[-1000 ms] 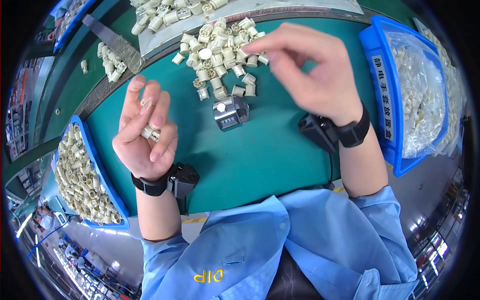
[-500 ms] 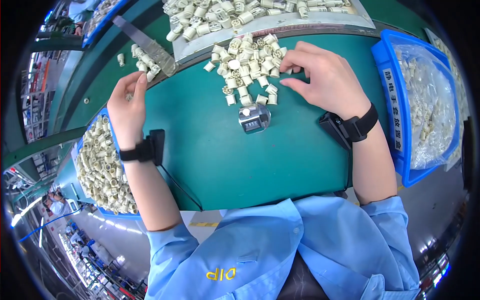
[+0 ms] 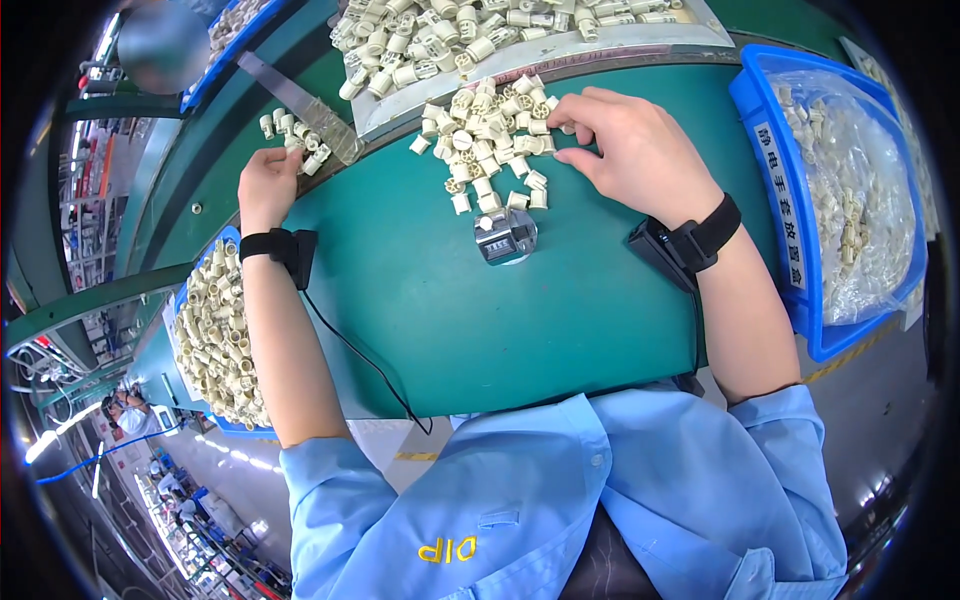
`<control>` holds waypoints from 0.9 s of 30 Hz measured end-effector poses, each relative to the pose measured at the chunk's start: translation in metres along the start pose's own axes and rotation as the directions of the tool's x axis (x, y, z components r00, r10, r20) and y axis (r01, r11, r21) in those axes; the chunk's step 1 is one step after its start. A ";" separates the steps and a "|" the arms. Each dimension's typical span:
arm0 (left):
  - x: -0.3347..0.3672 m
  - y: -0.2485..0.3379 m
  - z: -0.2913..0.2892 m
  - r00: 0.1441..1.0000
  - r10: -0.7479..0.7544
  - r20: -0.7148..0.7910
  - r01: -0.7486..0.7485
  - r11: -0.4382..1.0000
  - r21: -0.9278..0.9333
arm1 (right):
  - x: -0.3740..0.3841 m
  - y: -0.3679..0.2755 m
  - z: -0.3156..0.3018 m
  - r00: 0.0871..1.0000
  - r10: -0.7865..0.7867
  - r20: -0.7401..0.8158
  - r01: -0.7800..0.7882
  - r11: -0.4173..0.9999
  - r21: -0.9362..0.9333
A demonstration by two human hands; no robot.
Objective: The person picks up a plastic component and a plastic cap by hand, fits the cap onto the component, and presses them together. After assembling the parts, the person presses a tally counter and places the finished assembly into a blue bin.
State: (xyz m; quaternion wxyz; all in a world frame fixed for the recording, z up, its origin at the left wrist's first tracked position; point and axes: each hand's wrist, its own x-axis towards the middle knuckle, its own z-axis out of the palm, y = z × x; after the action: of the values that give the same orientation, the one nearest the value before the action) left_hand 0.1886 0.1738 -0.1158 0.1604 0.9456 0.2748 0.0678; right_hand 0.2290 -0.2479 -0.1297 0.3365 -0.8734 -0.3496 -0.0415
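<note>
My left hand (image 3: pixel 268 188) has its fingers curled together at the edge of a small group of cream plastic sleeves (image 3: pixel 315 160) at the far left; what is between its fingertips is hidden. My right hand (image 3: pixel 630 150) is at the right side of a loose pile of short cream plastic sleeves (image 3: pixel 485 130) on the green work mat (image 3: pixel 500 340). Its thumb and fingers are apart, with the fingertips touching or close beside the outer pieces. Just in front of the pile sits a silver tally counter (image 3: pixel 505 236).
A metal-edged tray (image 3: pixel 640 38) heaped with cream parts lies at the back. Near it slants a clear plastic strip (image 3: pixel 300 105). One blue bin (image 3: pixel 815 340) at the right holds bagged parts; another blue bin (image 3: pixel 230 236) at the left is full. Cords hang from both wristbands.
My left hand has moved farther away to the small group of sleeves at the far left. The right hand stays beside the pile, and the whole view has shifted slightly.
</note>
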 end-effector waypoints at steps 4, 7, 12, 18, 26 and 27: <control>-0.010 0.007 -0.004 0.968 0.215 -0.128 -0.236 0.956 -0.175 | 0.000 0.002 -0.003 1.000 0.000 0.018 0.001 0.999 -0.044; -0.058 0.059 -0.017 0.940 0.299 -0.166 -0.341 0.838 -0.426 | 0.001 -0.002 -0.004 1.000 0.007 0.022 -0.007 0.999 -0.038; -0.136 0.122 0.006 0.873 0.455 -0.175 -0.482 0.748 -0.456 | 0.002 -0.006 -0.001 0.998 0.050 0.040 -0.048 0.998 -0.044; -0.164 0.126 0.021 0.862 0.506 -0.039 -0.390 0.612 -0.687 | 0.004 -0.008 -0.004 0.993 0.088 0.084 -0.089 0.996 0.013; -0.171 0.133 0.008 0.791 0.607 -0.082 -0.492 0.550 -0.674 | 0.008 -0.022 -0.021 0.998 0.065 0.022 -0.068 0.898 0.435; -0.173 0.134 0.005 0.783 0.610 -0.117 -0.510 0.524 -0.682 | 0.008 -0.027 -0.023 0.999 0.049 0.010 -0.049 0.913 0.406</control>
State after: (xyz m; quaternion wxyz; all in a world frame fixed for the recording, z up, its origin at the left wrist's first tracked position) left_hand 0.1112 -0.0281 -0.0821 0.4831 0.8573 -0.1010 0.1466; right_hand 0.2218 -0.2434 -0.0941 0.5114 -0.7930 -0.3288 0.0402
